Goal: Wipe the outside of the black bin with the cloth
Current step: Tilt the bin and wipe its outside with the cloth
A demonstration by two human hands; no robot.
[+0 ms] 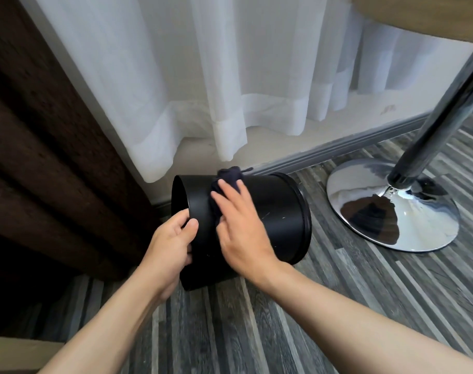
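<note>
The black bin (278,209) is a round cylinder tipped on its side above the striped floor, its open mouth facing left and its base to the right. My left hand (170,238) grips the bin's open rim, thumb outside and fingers inside. My right hand (240,225) lies flat on the bin's upper side, pressing a dark navy cloth (227,179) against the wall. Most of the cloth is under my palm; a bunched end sticks out at the top of the bin.
A chrome stool base (391,209) with a slanted chrome post (435,114) stands right of the bin. White sheer curtains (203,90) hang behind it, a dark brown curtain (49,157) at the left. A wooden tabletop edge (432,14) is at the top right.
</note>
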